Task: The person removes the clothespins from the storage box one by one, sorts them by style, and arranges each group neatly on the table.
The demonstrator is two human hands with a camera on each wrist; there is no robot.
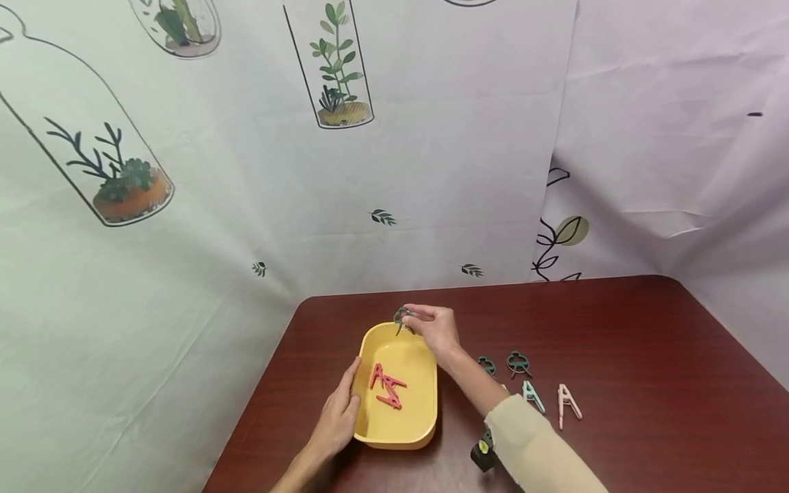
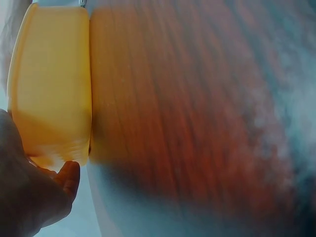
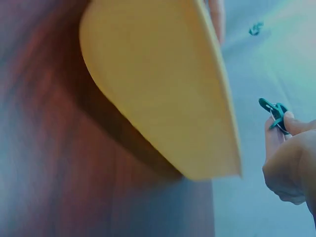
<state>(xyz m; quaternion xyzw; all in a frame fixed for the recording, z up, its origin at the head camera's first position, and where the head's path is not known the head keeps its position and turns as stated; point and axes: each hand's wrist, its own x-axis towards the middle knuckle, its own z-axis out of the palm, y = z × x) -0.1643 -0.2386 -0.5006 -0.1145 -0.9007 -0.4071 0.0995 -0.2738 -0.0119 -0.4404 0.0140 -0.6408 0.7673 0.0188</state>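
Note:
My right hand (image 1: 435, 331) pinches a dark green clip (image 1: 398, 316) between thumb and fingers, above the far rim of a yellow plastic tub (image 1: 419, 411). In the right wrist view the same green clip (image 3: 277, 114) shows at the fingertips, apart from the tub (image 3: 158, 89). My left hand (image 1: 336, 419) holds the tub by its left side. The left wrist view shows the thumb of that hand (image 2: 44, 197) against a corner of the tub (image 2: 54, 84). Three red clothespins (image 1: 391, 397) lie together inside the tub.
On the dark red wooden table (image 1: 647, 356), right of the tub, lie two dark green round clips (image 1: 518, 363), a mint clothespin (image 1: 533, 396) and a pale pink clothespin (image 1: 568, 402). The right sleeve partly covers a black object (image 1: 483, 457). Patterned cloth (image 1: 431, 171) hangs behind.

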